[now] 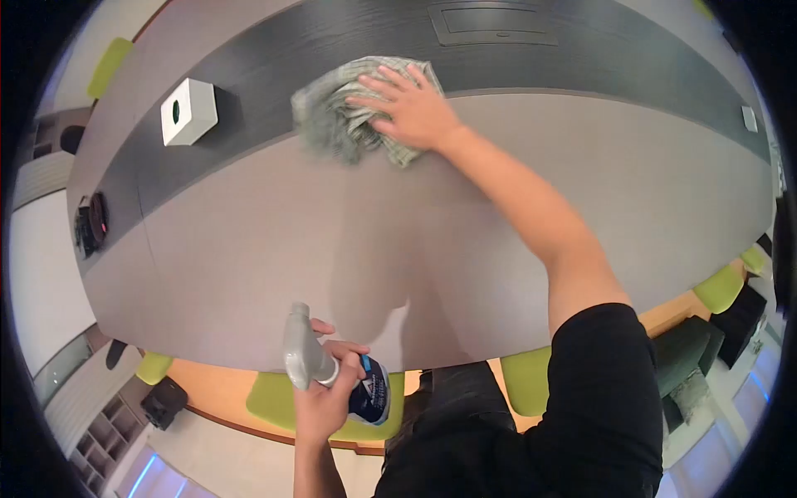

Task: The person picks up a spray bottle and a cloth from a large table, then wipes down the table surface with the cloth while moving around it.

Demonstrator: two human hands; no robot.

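Observation:
My right hand (411,108) lies with its fingers spread on a crumpled grey-green checked cloth (332,104), pressing it against the table across the border of the dark band and the lighter top. The cloth's left part is blurred. Close to my body, at the table's near edge, my left hand (332,390) is closed around the neck of a spray bottle (371,394). The bottle has a grey trigger head and a dark blue label. It is tilted, and part of it is hidden behind my fingers.
On the large curved table (249,274), a white box with a round dark opening (191,114) stands left of the cloth. A flush hatch (496,23) is set in the dark band (299,41). Dark items (91,224) lie far left. Green chairs (527,382) line the near edge.

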